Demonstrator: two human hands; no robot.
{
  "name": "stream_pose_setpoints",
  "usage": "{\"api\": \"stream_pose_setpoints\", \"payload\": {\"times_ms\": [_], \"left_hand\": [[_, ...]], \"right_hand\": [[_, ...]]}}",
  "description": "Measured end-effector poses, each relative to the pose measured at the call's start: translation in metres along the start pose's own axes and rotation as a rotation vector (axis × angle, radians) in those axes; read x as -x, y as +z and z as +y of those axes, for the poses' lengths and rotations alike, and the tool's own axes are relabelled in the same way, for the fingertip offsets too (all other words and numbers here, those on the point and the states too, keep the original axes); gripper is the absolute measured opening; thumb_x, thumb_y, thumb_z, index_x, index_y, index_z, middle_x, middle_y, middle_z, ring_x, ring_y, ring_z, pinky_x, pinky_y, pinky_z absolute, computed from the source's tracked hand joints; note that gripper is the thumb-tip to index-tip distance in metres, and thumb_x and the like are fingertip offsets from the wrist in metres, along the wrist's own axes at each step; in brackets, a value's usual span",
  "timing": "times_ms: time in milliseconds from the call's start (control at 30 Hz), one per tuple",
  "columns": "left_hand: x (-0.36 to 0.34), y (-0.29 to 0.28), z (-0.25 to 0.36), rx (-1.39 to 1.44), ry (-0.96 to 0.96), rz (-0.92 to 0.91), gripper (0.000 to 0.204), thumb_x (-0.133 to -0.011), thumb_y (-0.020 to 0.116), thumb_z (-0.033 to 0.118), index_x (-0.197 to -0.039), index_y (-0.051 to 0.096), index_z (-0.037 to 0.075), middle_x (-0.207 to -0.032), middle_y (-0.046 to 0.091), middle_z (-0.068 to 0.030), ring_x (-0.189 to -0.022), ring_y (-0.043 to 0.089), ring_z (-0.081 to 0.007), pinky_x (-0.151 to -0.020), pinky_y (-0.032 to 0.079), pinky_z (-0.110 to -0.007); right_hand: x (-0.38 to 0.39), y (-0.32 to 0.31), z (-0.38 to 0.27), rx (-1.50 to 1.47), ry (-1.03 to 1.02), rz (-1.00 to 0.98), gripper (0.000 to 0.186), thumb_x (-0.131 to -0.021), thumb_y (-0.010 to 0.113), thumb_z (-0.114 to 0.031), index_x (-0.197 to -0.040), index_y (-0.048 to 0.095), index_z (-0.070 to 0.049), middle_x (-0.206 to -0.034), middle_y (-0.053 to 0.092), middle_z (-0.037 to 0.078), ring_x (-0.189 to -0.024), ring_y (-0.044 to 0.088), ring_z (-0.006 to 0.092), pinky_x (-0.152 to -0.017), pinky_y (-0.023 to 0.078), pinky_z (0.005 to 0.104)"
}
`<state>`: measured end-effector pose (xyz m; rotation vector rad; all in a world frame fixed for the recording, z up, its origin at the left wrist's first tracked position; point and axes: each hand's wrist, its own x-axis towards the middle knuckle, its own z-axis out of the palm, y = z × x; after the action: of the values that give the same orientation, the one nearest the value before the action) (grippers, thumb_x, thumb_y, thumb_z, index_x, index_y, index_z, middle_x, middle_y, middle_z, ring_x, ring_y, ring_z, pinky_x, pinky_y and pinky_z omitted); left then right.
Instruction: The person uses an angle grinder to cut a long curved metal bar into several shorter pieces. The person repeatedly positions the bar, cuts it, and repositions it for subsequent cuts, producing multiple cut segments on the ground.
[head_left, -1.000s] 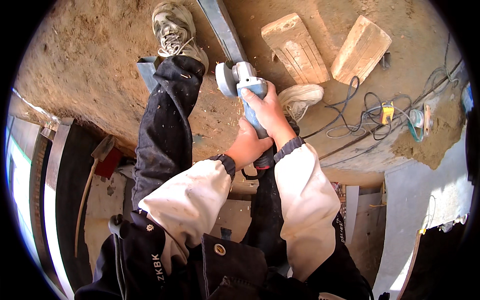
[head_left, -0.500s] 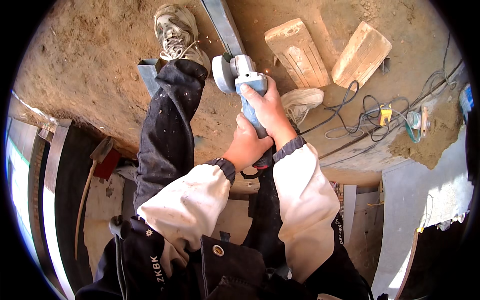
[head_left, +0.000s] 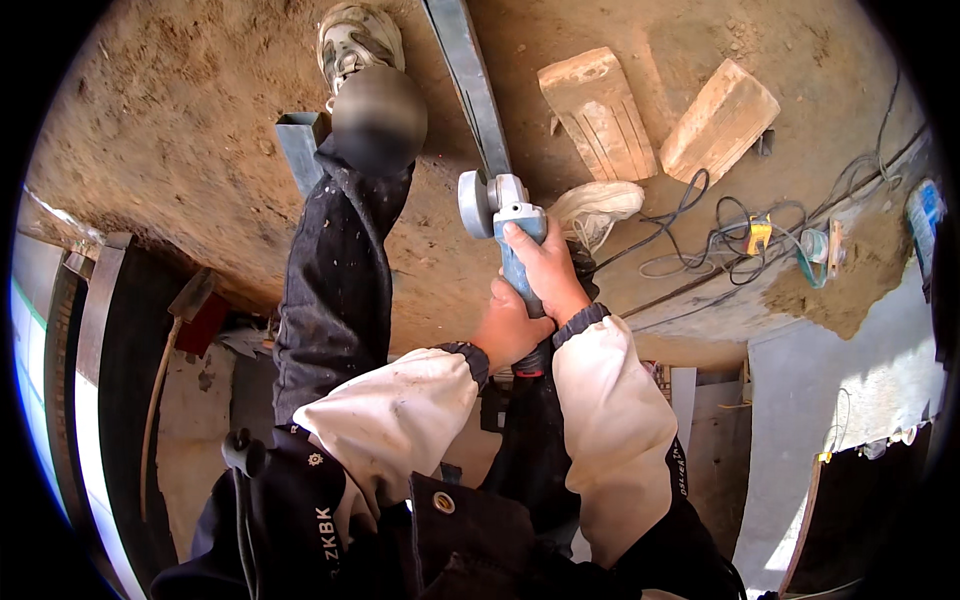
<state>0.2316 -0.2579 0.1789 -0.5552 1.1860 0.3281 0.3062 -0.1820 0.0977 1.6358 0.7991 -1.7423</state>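
Both my hands are closed round a blue and grey angle grinder (head_left: 519, 262). My right hand (head_left: 552, 268) wraps its body near the head, thumb lying along the top. Farther back, my left hand (head_left: 510, 328) grips the rear of the body. The grinder's round guard (head_left: 475, 205) faces left, and its head is at the near end of a long grey metal tube (head_left: 468, 85). Whether the disc touches the tube cannot be made out. Beside my left leg rests a short square metal tube (head_left: 300, 150), its hollow end showing.
Two wooden blocks (head_left: 600, 115) (head_left: 720, 120) lie on the dirt floor right of the long tube. My shoes (head_left: 360, 40) (head_left: 598, 212) stand on either side of that tube. Dark cables (head_left: 690, 235) and a yellow device (head_left: 760, 235) lie at the right. A shovel (head_left: 165, 390) leans at the left.
Both hands and the grinder have moved toward me and slightly right. More of the long tube's near end shows. Small orange sparks seen near the tube before have mostly gone.
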Motion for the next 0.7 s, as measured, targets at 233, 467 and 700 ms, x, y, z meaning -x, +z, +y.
{"api": "stream_pose_setpoints", "payload": {"times_ms": [233, 467, 700], "left_hand": [[-0.018, 0.001, -0.016, 0.059, 0.105, 0.019, 0.094, -0.082, 0.08, 0.024, -0.142, 0.018, -0.015, -0.138, 0.05, -0.0308, -0.13, 0.055, -0.0371, -0.103, 0.051, -0.041], [-0.014, -0.004, -0.002, -0.011, 0.051, 0.038, 0.092, -0.082, 0.081, 0.026, -0.14, 0.021, -0.014, -0.137, 0.05, -0.0323, -0.13, 0.055, -0.0397, -0.104, 0.05, -0.043], [-0.001, 0.003, 0.007, -0.088, 0.3, 0.238, 0.103, -0.077, 0.078, 0.026, -0.149, 0.016, -0.015, -0.135, 0.049, -0.0384, -0.125, 0.05, -0.0538, -0.107, 0.042, -0.054]], "right_hand": [[-0.001, 0.004, -0.01, -0.04, -0.016, 0.022, 0.059, -0.093, 0.078, -0.034, -0.13, 0.048, 0.0, -0.11, 0.062, 0.009, -0.09, 0.062, 0.0149, -0.074, 0.054, 0.0328], [-0.011, 0.006, -0.011, -0.055, -0.014, 0.024, 0.057, -0.093, 0.078, -0.03, -0.132, 0.048, -0.001, -0.112, 0.062, 0.009, -0.093, 0.062, 0.0149, -0.075, 0.055, 0.0323], [0.005, -0.001, -0.055, -0.147, -0.187, -0.155, 0.064, -0.089, 0.081, -0.02, -0.137, 0.042, -0.005, -0.11, 0.062, 0.009, -0.086, 0.065, 0.0168, -0.076, 0.058, 0.0347]]}}
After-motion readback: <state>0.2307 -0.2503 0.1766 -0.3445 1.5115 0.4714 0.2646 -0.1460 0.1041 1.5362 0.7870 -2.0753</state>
